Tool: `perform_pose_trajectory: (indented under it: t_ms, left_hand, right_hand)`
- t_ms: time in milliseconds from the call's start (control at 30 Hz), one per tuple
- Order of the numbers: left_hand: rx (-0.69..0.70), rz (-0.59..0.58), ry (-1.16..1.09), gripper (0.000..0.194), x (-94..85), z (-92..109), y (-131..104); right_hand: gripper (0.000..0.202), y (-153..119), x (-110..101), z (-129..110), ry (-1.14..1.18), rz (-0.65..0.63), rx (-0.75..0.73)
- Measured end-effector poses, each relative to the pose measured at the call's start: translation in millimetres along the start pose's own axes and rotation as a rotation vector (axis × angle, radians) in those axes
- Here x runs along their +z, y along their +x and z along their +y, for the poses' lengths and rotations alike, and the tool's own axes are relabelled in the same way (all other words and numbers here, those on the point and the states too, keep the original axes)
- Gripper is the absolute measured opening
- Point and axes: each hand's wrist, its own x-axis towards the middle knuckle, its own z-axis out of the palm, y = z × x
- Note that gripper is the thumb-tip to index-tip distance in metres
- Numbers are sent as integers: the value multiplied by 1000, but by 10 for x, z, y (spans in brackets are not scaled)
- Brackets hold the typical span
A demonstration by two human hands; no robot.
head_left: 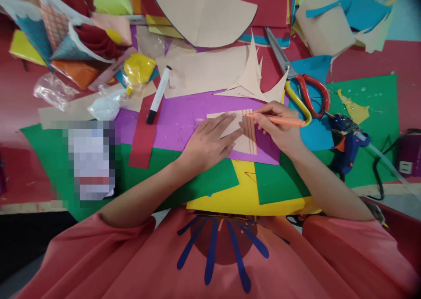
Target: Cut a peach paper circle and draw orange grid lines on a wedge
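My left hand (212, 140) lies flat with its fingers spread over the left part of a small beige paper piece (235, 139). Between the fingers of my right hand (278, 126) is an orange marker (286, 120), its tip near the top of the piece. Several orange lines run down the right side of this paper. Under it is a purple sheet (174, 110), and green sheets (276, 183) lie nearer to me. A white marker with a black cap (158, 95) rests to the left of my hands.
Red-handled scissors (287, 69) and a blue glue gun (350, 152) lie to the right. Pointed beige scraps (251, 77) are just beyond my hands. At the left are a blurred-out phone (92, 158), a red strip (143, 143) and bagged yellow material (140, 69).
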Motion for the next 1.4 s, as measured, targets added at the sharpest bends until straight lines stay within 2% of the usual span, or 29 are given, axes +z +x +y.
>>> perform_pose_trajectory:
  t_ms: [367, 567, 867, 1033, 1400]
  left_hand:
    - [-16, -8, -12, 34, 22, -9, -8]
    - [-5, 6, -7, 34, 17, -5, -7]
    - [-45, -30, -27, 37, 19, 9, 1]
    - [-59, -45, -54, 37, 25, -5, -4]
    - [-64, -54, -44, 38, 14, -15, 7]
  right_hand:
    - [9, 16, 5, 27, -36, -25, -29]
    - [13, 11, 7, 19, -6, -37, -40]
    - [19, 16, -16, -2, 13, -89, -20]
    - [25, 11, -13, -11, 73, -31, 22]
    - [20, 6, -7, 21, -45, -64, -64]
